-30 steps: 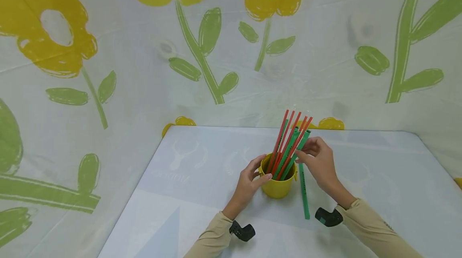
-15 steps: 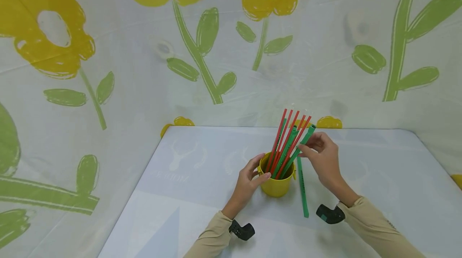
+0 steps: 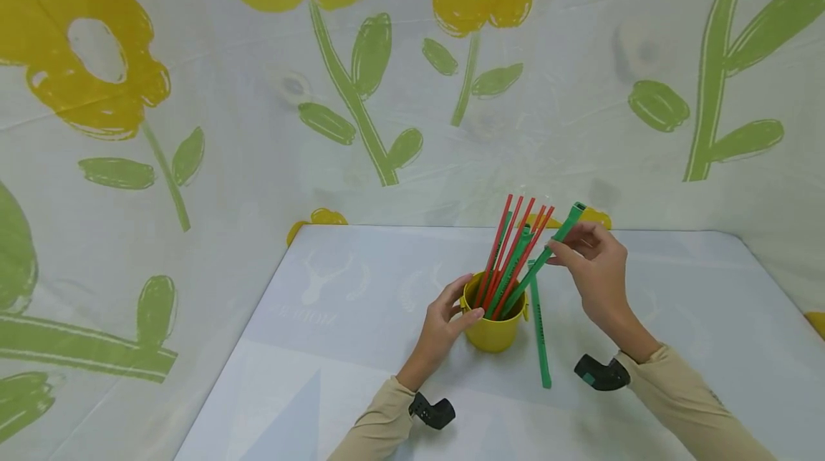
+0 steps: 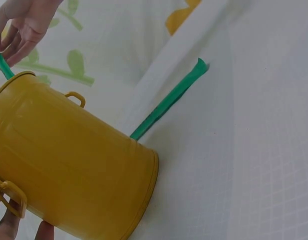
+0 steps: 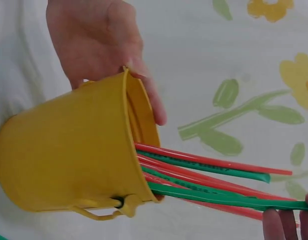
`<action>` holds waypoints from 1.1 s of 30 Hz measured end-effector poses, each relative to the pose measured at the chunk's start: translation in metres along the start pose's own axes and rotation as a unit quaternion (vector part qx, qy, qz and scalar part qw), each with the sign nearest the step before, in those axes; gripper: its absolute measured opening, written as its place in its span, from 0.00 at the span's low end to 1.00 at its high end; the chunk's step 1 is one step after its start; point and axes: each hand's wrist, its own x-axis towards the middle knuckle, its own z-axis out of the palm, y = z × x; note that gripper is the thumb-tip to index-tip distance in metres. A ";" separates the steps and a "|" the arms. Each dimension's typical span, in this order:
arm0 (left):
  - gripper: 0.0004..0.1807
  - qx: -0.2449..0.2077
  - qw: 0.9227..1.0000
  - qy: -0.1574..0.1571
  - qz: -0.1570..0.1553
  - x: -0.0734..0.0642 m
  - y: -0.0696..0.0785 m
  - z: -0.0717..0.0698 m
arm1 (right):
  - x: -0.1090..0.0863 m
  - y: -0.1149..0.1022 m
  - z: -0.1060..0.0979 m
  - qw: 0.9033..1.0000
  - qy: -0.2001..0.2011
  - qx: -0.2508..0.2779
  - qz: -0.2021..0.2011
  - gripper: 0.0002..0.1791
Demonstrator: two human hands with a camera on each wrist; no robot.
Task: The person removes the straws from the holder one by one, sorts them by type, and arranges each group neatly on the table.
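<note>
My left hand (image 3: 441,332) holds the small yellow bucket (image 3: 493,336) at its left side, thumb at the rim. Between the thumb and fingers of my right hand (image 3: 599,271) is a green straw (image 3: 538,265) with dark print, pinched near its upper part. That straw leans right, its lower end still inside the bucket. Several red straws (image 5: 233,161) and other green straws (image 5: 218,171) stand in the bucket, tilted the same way. Another green straw (image 3: 541,343) lies on the table, just right of the bucket.
The pale table (image 3: 361,389) has faint printed patterns and a far edge against a flower-printed curtain (image 3: 554,153). The bucket has small side handles (image 4: 76,97). A black wrist camera (image 3: 602,373) sits on each forearm.
My right hand has moved up and to the right, drawing the green straw partly out of the bucket, away from the red straws. My left hand keeps its hold on the bucket.
</note>
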 end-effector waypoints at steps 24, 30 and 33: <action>0.32 0.002 1.000 0.001 -0.006 0.001 -0.001 0.001 | 0.011 -0.030 -0.017 0.992 0.039 0.117 -0.023 0.11; 0.32 0.001 1.000 0.002 -0.006 0.002 -0.001 0.000 | 0.014 -0.036 -0.022 0.989 0.036 0.140 -0.032 0.11; 0.32 0.000 1.000 0.002 -0.004 0.002 -0.001 0.000 | 0.015 -0.037 -0.025 0.986 0.037 0.160 -0.039 0.11</action>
